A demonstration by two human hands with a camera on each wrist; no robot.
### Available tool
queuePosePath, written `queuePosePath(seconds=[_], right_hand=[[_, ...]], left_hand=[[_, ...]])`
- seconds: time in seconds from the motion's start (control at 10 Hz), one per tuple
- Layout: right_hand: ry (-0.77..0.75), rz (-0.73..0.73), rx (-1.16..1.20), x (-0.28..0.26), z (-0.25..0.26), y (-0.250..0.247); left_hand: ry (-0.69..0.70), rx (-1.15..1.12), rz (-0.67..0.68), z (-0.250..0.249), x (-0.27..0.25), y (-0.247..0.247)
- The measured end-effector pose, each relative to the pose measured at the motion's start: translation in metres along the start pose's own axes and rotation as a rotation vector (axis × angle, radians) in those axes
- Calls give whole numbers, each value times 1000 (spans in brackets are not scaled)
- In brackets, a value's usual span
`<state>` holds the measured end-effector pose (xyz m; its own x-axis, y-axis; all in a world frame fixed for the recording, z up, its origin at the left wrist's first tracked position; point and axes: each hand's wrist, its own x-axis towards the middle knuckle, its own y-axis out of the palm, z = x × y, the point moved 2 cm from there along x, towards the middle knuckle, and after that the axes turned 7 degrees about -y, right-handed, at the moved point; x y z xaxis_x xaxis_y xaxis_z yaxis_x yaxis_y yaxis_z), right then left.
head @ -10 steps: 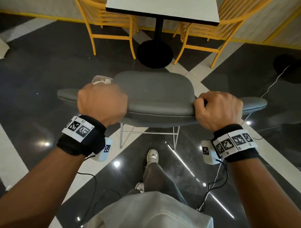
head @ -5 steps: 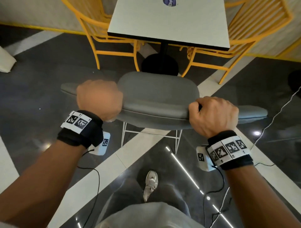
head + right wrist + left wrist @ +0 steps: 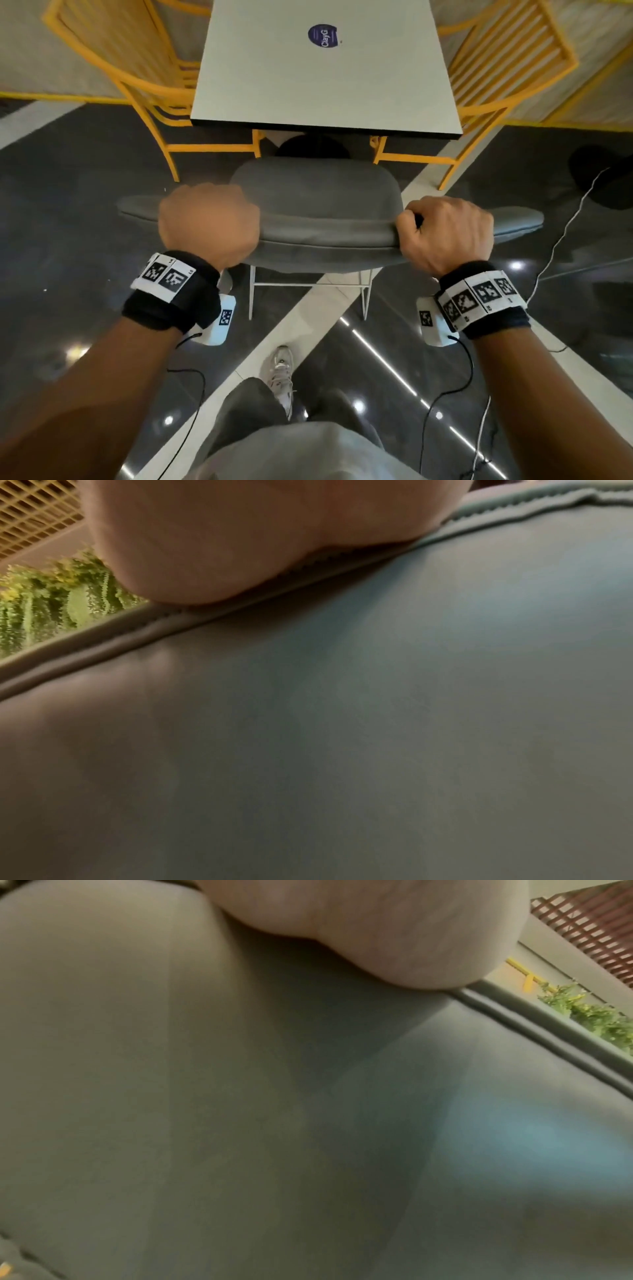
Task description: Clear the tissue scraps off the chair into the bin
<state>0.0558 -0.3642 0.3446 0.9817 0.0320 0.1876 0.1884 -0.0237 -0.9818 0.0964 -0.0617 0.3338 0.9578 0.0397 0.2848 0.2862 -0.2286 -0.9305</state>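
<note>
A grey padded chair (image 3: 322, 202) stands in front of me, its seat reaching under the table's near edge. My left hand (image 3: 209, 222) grips the top of its backrest on the left, and my right hand (image 3: 445, 233) grips it on the right. Both wrist views are filled by the grey backrest (image 3: 274, 1123) (image 3: 377, 723) with the heel of each hand pressed on its seam. No tissue scraps and no bin are in view; the seat looks bare where it shows.
A white square table (image 3: 325, 68) on a black pedestal stands just past the chair. Yellow metal chairs (image 3: 137, 78) (image 3: 496, 75) flank it. Cables (image 3: 565, 222) trail on the dark glossy floor at right. My shoe (image 3: 282, 373) is under the chair's back.
The chair has moved forward toward the table with both hands on its backrest. The white bin with tissue seen beside the left hand one second ago is out of sight now.
</note>
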Motion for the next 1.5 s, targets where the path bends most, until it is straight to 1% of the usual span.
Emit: queuePosePath(seconds=[0.2, 0.4, 0.6, 0.8, 0.9, 1.1, 1.2, 1.3, 1.4, 1.5], right_hand=[[35, -25, -9, 51, 4, 10], [26, -30, -14, 86, 2, 15], [41, -33, 8, 114, -12, 23], [25, -24, -11, 121, -31, 31], [31, -34, 21, 121, -31, 29], [26, -49, 51, 113, -27, 24], [-24, -102, 140, 101, -23, 20], [-119, -229, 380, 76, -20, 20], [-171, -299, 457, 20, -6, 29], [-112, 139, 595, -56, 13, 65]], left_hand=[[41, 2, -7, 4, 58, 16], [49, -3, -17, 2, 96, 29], [44, -8, -38, -12, 117, 34], [19, 7, -12, -23, 115, 41], [45, 10, -14, -26, 116, 40], [25, -32, -55, -25, 106, 34], [43, -46, -60, -23, 97, 30], [102, -170, -51, -17, 89, 29], [116, -280, -69, -8, 53, 34], [32, -285, -3, 7, -11, 51]])
